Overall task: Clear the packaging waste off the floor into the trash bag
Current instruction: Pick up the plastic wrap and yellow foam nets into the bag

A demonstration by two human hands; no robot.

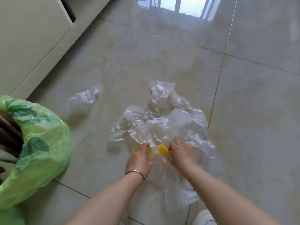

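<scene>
Both hands seemingly gripping clear plastic wrap

A home interior: glossy beige tiled floor reflecting a barred window, with a cream cabinet along one side.

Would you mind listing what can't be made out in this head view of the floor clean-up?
- Green trash bag: cut off by the left edge; its contents are mostly hidden by its folds.
- Yellow pieces: partly covered by the left hand and right hand, so their shape and what they belong to is unclear.
- Clear plastic wrap: overlapping see-through layers; the count of separate sheets is unclear.
- White object: cut off by the bottom edge.
</scene>
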